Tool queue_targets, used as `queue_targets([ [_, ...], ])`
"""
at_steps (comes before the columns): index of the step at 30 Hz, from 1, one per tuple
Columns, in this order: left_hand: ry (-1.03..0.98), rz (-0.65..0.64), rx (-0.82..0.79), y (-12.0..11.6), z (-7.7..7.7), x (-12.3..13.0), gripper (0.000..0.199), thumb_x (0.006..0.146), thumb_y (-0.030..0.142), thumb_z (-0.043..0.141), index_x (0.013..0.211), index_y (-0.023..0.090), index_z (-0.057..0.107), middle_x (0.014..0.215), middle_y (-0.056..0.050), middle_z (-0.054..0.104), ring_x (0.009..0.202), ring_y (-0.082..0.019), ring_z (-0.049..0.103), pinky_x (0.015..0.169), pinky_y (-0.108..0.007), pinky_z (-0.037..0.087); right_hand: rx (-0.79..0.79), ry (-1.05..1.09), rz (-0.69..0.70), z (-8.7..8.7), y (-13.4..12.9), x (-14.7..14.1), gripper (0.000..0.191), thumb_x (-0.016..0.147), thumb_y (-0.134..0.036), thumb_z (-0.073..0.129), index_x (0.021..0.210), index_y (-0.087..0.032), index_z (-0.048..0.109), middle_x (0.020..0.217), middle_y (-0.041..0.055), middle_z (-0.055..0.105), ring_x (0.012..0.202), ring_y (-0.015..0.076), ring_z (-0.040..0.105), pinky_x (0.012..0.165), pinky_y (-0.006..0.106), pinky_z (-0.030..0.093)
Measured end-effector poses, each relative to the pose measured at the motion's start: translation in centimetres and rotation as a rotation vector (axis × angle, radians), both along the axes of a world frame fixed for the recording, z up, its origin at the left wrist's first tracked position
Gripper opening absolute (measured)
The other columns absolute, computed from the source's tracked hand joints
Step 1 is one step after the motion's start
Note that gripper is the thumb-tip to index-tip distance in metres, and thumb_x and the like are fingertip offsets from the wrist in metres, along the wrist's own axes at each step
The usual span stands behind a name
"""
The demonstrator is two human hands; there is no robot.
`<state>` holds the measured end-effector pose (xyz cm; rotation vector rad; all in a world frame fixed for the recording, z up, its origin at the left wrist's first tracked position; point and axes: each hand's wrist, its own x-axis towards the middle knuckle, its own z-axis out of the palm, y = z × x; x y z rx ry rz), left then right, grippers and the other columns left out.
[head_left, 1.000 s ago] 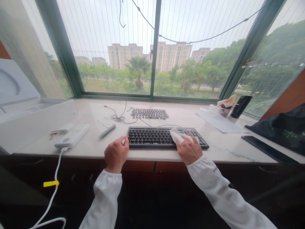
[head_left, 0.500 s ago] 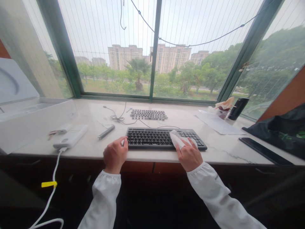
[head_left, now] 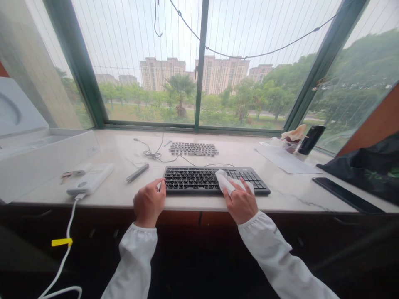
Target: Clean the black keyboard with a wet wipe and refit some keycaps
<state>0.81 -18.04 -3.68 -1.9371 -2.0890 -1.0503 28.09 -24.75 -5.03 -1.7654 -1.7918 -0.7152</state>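
A black keyboard (head_left: 193,178) lies on the white countertop, its main section stripped of keycaps while the number pad at the right looks to have its caps on. My left hand (head_left: 149,203) is closed on the keyboard's left end, thumb and fingers pinching the edge. Under my right hand (head_left: 241,203) a crumpled white tissue (head_left: 224,180) is pressed onto the keyboard, just left of the number pad and partly over it. Behind the keyboard, the loose keycaps (head_left: 193,148) are laid out in rows.
To the left are a grey pen-like tool (head_left: 137,173), a white power bank (head_left: 91,179) with a cable, and an open white box (head_left: 46,162). At the right lie paper (head_left: 285,158), a phone (head_left: 347,194), a black cylinder (head_left: 311,140) and dark fabric (head_left: 368,168).
My right hand and the tissue have slid a little left across the keyboard. My left hand stays on the keyboard's left end.
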Motion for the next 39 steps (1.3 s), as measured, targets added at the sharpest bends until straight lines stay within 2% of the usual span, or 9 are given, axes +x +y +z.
queue_targets([
  [7,0.003,-0.013,-0.013,0.0,0.2,-0.1,0.031,0.089,0.042,0.048,0.103,0.035,0.074,0.077,-0.004,0.073,0.067,-0.023,0.063,0.061,-0.03,0.036,-0.007,0.039,0.075,0.3,0.0,0.0,0.038,0.098,-0.03,0.039,0.109,-0.018,0.074,0.111,0.0086,0.072,0.11,0.0194,0.063,0.119,0.035,0.02],
  [16,-0.015,-0.013,-0.03,-0.1,0.3,0.0,0.031,0.089,0.043,0.049,0.103,0.033,0.075,0.077,-0.005,0.073,0.067,-0.023,0.063,0.061,-0.029,0.036,0.003,-0.034,0.099,0.6,0.3,-0.1,0.04,0.098,-0.028,0.039,0.102,-0.012,0.075,0.103,0.0121,0.074,0.108,0.02,0.064,0.116,0.032,0.03],
  [20,-0.017,-0.015,-0.018,0.0,0.2,-0.1,0.031,0.089,0.043,0.048,0.102,0.035,0.074,0.078,-0.004,0.073,0.067,-0.023,0.063,0.06,-0.029,0.035,-0.064,0.048,0.18,0.3,0.7,2.0,0.038,0.097,-0.029,0.041,0.105,-0.013,0.075,0.107,0.0118,0.072,0.109,0.0213,0.065,0.114,0.036,0.033],
  [24,-0.024,-0.014,-0.013,0.1,0.1,-0.2,0.03,0.089,0.043,0.049,0.102,0.035,0.075,0.076,-0.003,0.073,0.067,-0.024,0.063,0.06,-0.03,0.035,0.001,0.363,0.103,0.6,0.5,6.4,0.041,0.095,-0.042,0.044,0.098,-0.017,0.076,0.086,0.0088,0.076,0.096,0.0278,0.069,0.087,0.039,0.054],
  [27,-0.014,-0.016,-0.012,0.0,0.0,-0.2,0.031,0.088,0.044,0.049,0.102,0.035,0.075,0.073,-0.004,0.072,0.067,-0.024,0.063,0.06,-0.03,0.035,0.133,0.556,-0.014,1.4,-0.3,9.0,0.046,0.093,-0.052,0.045,0.102,-0.017,0.074,0.088,0.0092,0.075,0.094,0.0294,0.069,0.08,0.04,0.055],
  [31,0.001,-0.001,-0.017,-0.1,0.1,-0.1,0.032,0.088,0.045,0.047,0.102,0.036,0.074,0.073,-0.005,0.071,0.068,-0.025,0.064,0.06,-0.031,0.035,0.09,0.443,-0.139,2.1,-1.1,9.2,0.054,0.089,-0.061,0.045,0.07,-0.018,0.071,0.06,0.0118,0.068,0.067,0.0287,0.068,0.062,0.036,0.053],
  [34,0.005,0.004,-0.031,-0.1,0.1,-0.1,0.034,0.089,0.046,0.046,0.103,0.034,0.074,0.073,-0.006,0.071,0.069,-0.025,0.064,0.06,-0.031,0.036,0.011,0.244,0.041,1.7,-1.1,7.4,0.05,0.093,-0.053,0.044,0.072,-0.017,0.072,0.071,0.0125,0.071,0.072,0.0257,0.069,0.065,0.033,0.053],
  [37,0.01,0.004,-0.03,-0.1,0.1,-0.1,0.034,0.089,0.047,0.046,0.104,0.033,0.074,0.072,-0.006,0.071,0.068,-0.025,0.063,0.059,-0.03,0.035,-0.071,0.048,0.329,1.2,-0.6,5.5,0.038,0.096,-0.039,0.045,0.103,-0.015,0.073,0.107,0.0123,0.072,0.104,0.0239,0.066,0.091,0.033,0.051],
  [39,0.009,-0.003,-0.027,-0.1,0.1,-0.1,0.033,0.089,0.046,0.047,0.104,0.034,0.074,0.071,-0.006,0.071,0.067,-0.025,0.063,0.059,-0.03,0.035,-0.114,-0.026,0.402,1.0,-0.4,4.9,0.035,0.096,-0.034,0.046,0.115,-0.016,0.069,0.119,0.0105,0.068,0.114,0.0222,0.061,0.102,0.035,0.045],
])
